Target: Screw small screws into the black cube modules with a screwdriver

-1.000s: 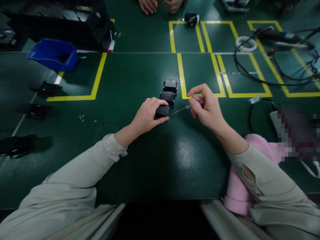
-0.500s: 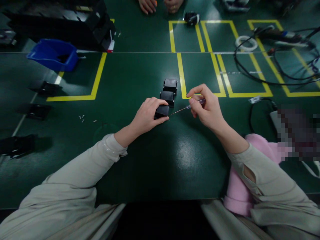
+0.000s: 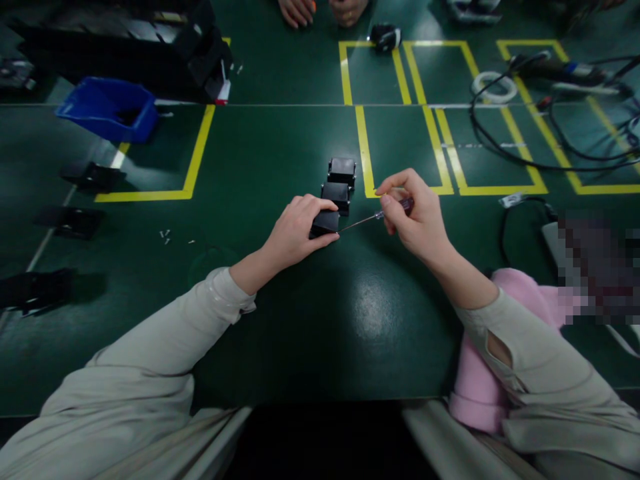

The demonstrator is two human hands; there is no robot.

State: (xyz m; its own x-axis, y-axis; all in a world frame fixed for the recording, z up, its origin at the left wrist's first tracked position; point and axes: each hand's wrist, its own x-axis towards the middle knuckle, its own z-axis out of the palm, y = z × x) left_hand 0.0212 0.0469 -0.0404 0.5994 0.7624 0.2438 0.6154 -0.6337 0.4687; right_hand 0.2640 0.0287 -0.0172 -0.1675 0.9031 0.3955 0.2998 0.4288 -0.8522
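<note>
On the green table point(image 3: 280, 153), my left hand point(image 3: 295, 232) is closed over a small black box point(image 3: 325, 223), the nearest of three black boxes in a row. The middle box point(image 3: 336, 195) and the far box point(image 3: 342, 171) stand just behind it. My right hand point(image 3: 415, 217) pinches a thin screwdriver point(image 3: 380, 215) with a purple handle. Its metal tip points left and touches the right side of the held box.
A blue bin point(image 3: 107, 109) and black trays point(image 3: 130, 40) sit at the far left, with black parts point(image 3: 70, 222) along the left edge. Yellow tape point(image 3: 365, 153) marks boxes. Cables point(image 3: 525, 133) and a white tape roll point(image 3: 495, 85) lie far right. Another person's hands point(image 3: 323, 10) rest opposite. A pink cloth point(image 3: 475, 373) lies by my right arm.
Almost nothing differs; my right hand's fingers have shifted slightly on the screwdriver handle while the tip stays at the box.
</note>
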